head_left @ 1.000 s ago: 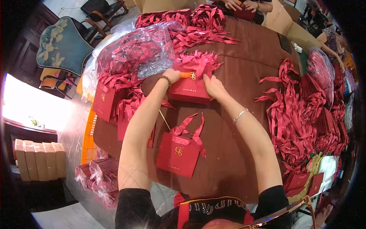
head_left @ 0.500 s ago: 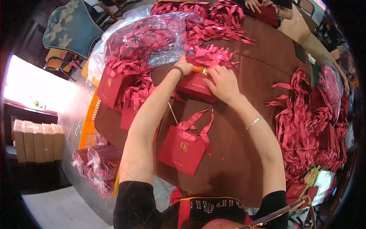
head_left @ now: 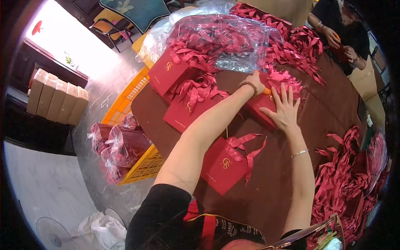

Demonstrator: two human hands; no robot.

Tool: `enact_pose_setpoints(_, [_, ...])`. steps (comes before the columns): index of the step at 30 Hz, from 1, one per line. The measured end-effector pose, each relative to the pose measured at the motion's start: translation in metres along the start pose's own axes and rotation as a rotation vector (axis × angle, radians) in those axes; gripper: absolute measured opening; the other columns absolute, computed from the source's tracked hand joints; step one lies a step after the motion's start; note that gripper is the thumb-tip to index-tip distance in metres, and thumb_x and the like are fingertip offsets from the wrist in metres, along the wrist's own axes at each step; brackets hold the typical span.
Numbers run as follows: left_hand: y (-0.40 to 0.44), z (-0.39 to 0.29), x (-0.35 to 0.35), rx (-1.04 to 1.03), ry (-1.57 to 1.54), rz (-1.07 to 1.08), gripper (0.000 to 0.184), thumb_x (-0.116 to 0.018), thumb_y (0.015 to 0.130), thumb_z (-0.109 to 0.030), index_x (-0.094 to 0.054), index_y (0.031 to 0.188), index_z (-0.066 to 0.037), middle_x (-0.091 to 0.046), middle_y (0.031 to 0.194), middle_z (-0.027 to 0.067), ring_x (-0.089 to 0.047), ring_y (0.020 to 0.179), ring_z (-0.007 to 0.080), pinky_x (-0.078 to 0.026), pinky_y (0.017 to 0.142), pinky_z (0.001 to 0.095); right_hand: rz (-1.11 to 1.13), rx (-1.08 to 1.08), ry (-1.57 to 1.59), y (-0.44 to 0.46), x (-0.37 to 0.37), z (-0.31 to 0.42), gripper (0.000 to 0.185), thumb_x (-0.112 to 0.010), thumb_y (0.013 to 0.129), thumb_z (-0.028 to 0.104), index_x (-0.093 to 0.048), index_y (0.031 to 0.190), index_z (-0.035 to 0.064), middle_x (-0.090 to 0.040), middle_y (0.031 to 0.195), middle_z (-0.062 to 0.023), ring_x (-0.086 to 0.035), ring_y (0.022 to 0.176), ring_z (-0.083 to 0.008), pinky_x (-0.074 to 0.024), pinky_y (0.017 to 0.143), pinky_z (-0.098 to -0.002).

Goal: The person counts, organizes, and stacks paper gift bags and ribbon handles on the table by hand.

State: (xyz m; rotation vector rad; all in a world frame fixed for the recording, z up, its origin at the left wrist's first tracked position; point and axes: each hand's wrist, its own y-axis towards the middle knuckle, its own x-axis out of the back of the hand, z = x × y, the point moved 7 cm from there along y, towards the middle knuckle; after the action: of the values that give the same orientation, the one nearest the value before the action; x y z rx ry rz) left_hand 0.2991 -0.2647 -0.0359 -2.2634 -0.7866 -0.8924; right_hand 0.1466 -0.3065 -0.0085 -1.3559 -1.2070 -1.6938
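Observation:
A dark red paper gift bag [head_left: 259, 112] lies on the table under both my hands. My left hand [head_left: 255, 82] is closed at its upper edge around a small orange object [head_left: 267, 91], mostly hidden by the fingers, so its kind is unclear. With fingers spread, my right hand [head_left: 285, 109] rests flat over the bag's right part. Nearer to me lies another red gift bag [head_left: 223, 166], its pink ribbon handles [head_left: 246, 146] loose to the right. More printed bags, one red bag [head_left: 183, 116] among them, lie left of my forearm.
A clear plastic sheet [head_left: 237, 62] covers ribboned bags at the back. Bundled red bags [head_left: 341, 175] fill the right side. Left of the brown-covered table [head_left: 266, 183] stands a yellow crate [head_left: 143, 168] by plastic-wrapped bundles [head_left: 121, 146]. A co-worker [head_left: 339, 35] handles something red at upper right.
The head view has turned, so the table appears shifted right. My right hand's fingers, bent over the bag's gold logo before, are now spread out flat. My left hand stays at the bag's upper edge.

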Motion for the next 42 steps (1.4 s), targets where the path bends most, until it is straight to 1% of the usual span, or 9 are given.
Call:
enact_pose_setpoints(7, [-0.011,-0.001,0.003,0.028,0.219,-0.010,0.080,-0.067,0.065,-0.048,-0.037,0.129,-0.010,-0.040,0.131,0.0113,-0.035,0.121,0.0333,-0.030,0.097,0.0496,0.166,-0.067,-0.002,0.004,0.002,0.000,0.089,-0.046,0.068,0.073,-0.027,0.138,0.0204,-0.017,0.144,-0.0122,-0.010,0.134,-0.0302,-0.0064,0.101,-0.0610])
enact_pose_setpoints(10, [-0.068,-0.003,0.047,-0.619,-0.303,-0.309,0.046,-0.061,0.080,-0.019,-0.047,0.119,0.001,-0.055,0.111,0.0139,-0.054,0.098,0.0209,-0.043,0.086,0.0297,0.193,-0.075,0.013,0.004,0.004,-0.001,0.090,-0.046,0.068,0.073,-0.026,0.138,0.0207,-0.017,0.144,-0.0119,-0.009,0.134,-0.0299,-0.0059,0.101,-0.0611])
enact_pose_setpoints(13, [-0.165,0.045,0.107,-0.495,-0.417,-0.416,0.023,-0.052,0.084,-0.004,-0.058,0.106,-0.003,-0.060,0.093,0.0050,-0.056,0.085,0.0122,-0.046,0.075,0.0262,0.179,-0.096,0.031,0.004,0.004,-0.003,0.091,-0.046,0.066,0.075,-0.028,0.137,0.0213,-0.019,0.144,-0.0117,-0.012,0.134,-0.0316,-0.0069,0.100,-0.0639])
enact_pose_setpoints(18, [-0.231,0.185,0.149,-0.135,0.229,-0.888,0.035,-0.069,0.073,-0.022,-0.055,0.098,-0.002,-0.059,0.092,0.0131,-0.056,0.085,0.0313,-0.043,0.080,0.0385,0.269,-0.162,0.166,0.006,0.013,-0.007,0.093,-0.057,0.062,0.070,-0.029,0.137,0.0236,-0.014,0.146,-0.0077,-0.008,0.135,-0.0297,-0.0054,0.099,-0.0653])
enact_pose_setpoints(26, [-0.193,0.220,0.124,0.257,0.079,-0.508,0.079,-0.080,0.060,-0.039,-0.043,0.113,0.005,-0.058,0.104,0.0190,-0.057,0.095,0.0263,-0.045,0.083,0.0349,-0.076,-0.016,0.271,0.004,0.066,-0.002,0.070,-0.063,0.067,0.057,-0.046,0.127,0.0261,-0.016,0.146,-0.0065,-0.008,0.134,-0.0332,-0.0050,0.099,-0.0650])
enact_pose_setpoints(27, [-0.176,0.244,0.120,0.246,0.007,-0.452,0.088,-0.079,0.054,-0.050,-0.042,0.114,0.002,-0.056,0.107,0.0238,-0.056,0.099,0.0349,-0.044,0.084,0.0403,-0.154,0.005,0.259,-0.002,0.077,0.001,0.067,-0.064,0.068,0.054,-0.047,0.126,0.0263,-0.017,0.145,-0.0063,-0.009,0.134,-0.0333,-0.0064,0.098,-0.0656])
enact_pose_setpoints(32, [-0.160,0.253,0.121,0.240,-0.035,-0.400,0.088,-0.084,0.050,-0.041,-0.042,0.111,0.005,-0.058,0.103,0.0190,-0.057,0.095,0.0286,-0.046,0.082,0.0362,-0.378,0.095,0.237,-0.057,0.112,0.028,0.058,-0.067,0.072,0.040,-0.049,0.124,0.0219,-0.020,0.143,-0.0103,-0.015,0.132,-0.0337,-0.0146,0.100,-0.0605])
enact_pose_setpoints(36, [-0.144,0.269,0.102,0.217,-0.295,-0.092,0.071,-0.084,0.054,-0.029,-0.050,0.106,0.006,-0.061,0.095,0.0154,-0.061,0.082,0.0233,-0.050,0.072,0.0328,-0.066,-0.006,0.897,-0.146,0.085,0.065,0.049,-0.067,0.076,0.026,-0.050,0.118,0.0079,-0.027,0.135,-0.0187,-0.030,0.124,-0.0337,-0.0289,0.101,-0.0385])
enact_pose_setpoints(42, [-0.179,0.222,0.103,0.236,-0.724,-0.065,0.034,-0.071,0.070,-0.006,-0.057,0.100,0.003,-0.063,0.090,0.0118,-0.063,0.076,0.0206,-0.052,0.069,0.0330,0.512,-0.457,1.597,-0.255,0.029,0.136,0.057,-0.065,0.079,0.027,-0.040,0.126,0.0052,-0.018,0.138,-0.0146,-0.033,0.123,-0.0272,-0.0327,0.099,-0.0354])
